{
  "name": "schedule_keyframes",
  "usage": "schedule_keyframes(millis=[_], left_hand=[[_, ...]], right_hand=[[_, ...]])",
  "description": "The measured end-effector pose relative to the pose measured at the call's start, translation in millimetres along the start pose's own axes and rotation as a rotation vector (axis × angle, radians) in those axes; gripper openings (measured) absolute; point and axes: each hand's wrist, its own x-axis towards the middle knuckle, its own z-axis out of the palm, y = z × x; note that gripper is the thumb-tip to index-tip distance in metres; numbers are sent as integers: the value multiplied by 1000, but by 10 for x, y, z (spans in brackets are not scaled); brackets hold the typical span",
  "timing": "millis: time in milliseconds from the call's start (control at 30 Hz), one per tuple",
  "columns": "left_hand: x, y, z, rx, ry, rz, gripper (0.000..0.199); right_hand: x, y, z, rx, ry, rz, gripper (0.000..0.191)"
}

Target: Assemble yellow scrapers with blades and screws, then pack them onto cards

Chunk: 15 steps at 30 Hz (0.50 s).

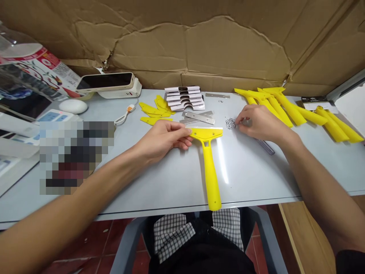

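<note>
My left hand point(168, 139) pinches the left end of a yellow scraper's point(212, 175) head between thumb and fingers. The scraper lies on the table, a metal blade along its far edge and its handle reaching toward me. At the right edge of a small pile of screws point(229, 123), my right hand point(256, 123) has its fingertips drawn together; whatever they hold is hidden. A see-through, purplish handle point(266, 147) sticks out from below that hand, and I cannot tell whether the palm grips it. Loose metal blades point(199, 117) lie just beyond the scraper head.
Yellow cover plates point(156, 110) and a stack of packaged blades point(184, 98) lie behind. Several yellow scraper handles point(281, 102) are piled at right. Leftward are a phone point(105, 81), a white mouse point(73, 106) and a large bottle point(42, 64). Cardboard point(182, 45) walls the back.
</note>
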Motion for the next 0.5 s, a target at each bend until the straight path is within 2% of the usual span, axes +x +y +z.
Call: schedule_keyframes(millis=[500], left_hand=[[9, -13, -21, -22, -7, -19, 21]], right_hand=[[13, 35, 32, -33, -18, -48, 22]])
